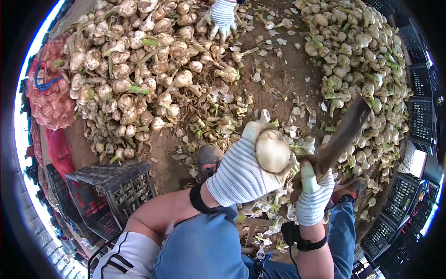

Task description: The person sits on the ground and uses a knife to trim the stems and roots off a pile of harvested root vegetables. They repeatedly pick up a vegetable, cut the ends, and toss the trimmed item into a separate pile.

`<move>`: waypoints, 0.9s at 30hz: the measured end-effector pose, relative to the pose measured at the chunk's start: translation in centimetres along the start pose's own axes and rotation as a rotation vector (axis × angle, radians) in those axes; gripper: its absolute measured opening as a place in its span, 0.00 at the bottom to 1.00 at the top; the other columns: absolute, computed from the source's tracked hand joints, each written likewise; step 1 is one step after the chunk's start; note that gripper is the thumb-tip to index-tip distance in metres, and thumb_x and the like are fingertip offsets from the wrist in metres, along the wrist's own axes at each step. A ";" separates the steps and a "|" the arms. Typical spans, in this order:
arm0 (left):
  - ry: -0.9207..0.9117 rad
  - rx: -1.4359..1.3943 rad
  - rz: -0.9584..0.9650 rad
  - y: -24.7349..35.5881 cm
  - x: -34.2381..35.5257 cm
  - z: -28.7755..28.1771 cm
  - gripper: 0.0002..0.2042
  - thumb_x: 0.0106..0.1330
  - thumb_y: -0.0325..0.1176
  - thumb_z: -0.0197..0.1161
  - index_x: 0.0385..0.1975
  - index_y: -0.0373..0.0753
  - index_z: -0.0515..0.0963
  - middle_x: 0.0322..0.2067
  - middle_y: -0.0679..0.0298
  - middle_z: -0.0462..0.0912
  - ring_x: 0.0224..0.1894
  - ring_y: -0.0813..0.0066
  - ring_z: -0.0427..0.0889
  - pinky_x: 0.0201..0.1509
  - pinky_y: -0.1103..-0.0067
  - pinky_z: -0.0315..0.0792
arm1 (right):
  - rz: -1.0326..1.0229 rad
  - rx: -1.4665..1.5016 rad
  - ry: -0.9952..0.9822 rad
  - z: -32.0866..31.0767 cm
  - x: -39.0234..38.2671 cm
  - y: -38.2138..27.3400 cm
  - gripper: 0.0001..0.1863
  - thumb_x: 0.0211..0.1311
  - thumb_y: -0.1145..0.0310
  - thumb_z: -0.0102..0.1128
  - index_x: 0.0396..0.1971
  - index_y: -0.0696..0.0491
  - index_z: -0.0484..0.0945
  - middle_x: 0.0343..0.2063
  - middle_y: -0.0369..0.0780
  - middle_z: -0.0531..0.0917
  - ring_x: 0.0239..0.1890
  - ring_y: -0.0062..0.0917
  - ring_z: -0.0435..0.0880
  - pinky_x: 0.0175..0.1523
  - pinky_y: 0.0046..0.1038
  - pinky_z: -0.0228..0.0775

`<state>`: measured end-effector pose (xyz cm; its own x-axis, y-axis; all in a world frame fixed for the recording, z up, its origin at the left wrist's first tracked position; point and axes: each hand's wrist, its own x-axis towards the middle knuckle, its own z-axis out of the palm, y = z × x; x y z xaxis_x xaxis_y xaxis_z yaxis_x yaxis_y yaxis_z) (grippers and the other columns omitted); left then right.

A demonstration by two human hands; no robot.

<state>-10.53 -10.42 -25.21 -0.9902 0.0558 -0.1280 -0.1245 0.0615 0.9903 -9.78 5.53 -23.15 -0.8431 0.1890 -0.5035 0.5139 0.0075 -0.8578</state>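
two gloved hands work close together above the person's knees. left hand [239, 174], in a striped white glove, is closed around a pale round bulb [272, 151], which sits in the palm and fingers with its broad face turned up toward the camera. right hand [313, 193], in a matching glove, is clenched on the handle of a dark blade [344, 135]; the blade rises up and to the right, its lower end just beside the bulb. whether blade and bulb touch cannot be told.

surroundings: a large heap of bulbs [139, 69] with green stalks lies on the dirt floor [283, 69] at upper left, and a second heap [357, 56] at upper right. trimmed skins and stalk scraps [218, 116] cover the ground between them. another person's gloved hand [222, 16] rests on the first heap at the top edge. a black plastic crate [116, 186] stands at lower left, beside red mesh sacks [49, 93] filled with bulbs.
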 end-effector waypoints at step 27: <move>-0.162 0.075 -0.083 -2.1 -0.1 -0.8 0.33 0.48 0.28 0.71 0.52 0.39 0.57 0.43 0.62 0.73 0.45 0.73 0.76 0.51 0.76 0.73 | -0.395 -0.652 -0.309 -0.9 0.6 -0.1 0.07 0.55 0.77 0.61 0.34 0.61 0.79 0.23 0.36 0.82 0.27 0.12 0.76 0.33 0.18 0.70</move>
<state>-10.20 -11.30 -27.21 -0.9530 0.2067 -0.2216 -0.1938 0.1465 0.9700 -10.17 6.54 -23.24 -0.9379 -0.2250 -0.2640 0.0785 0.6037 -0.7934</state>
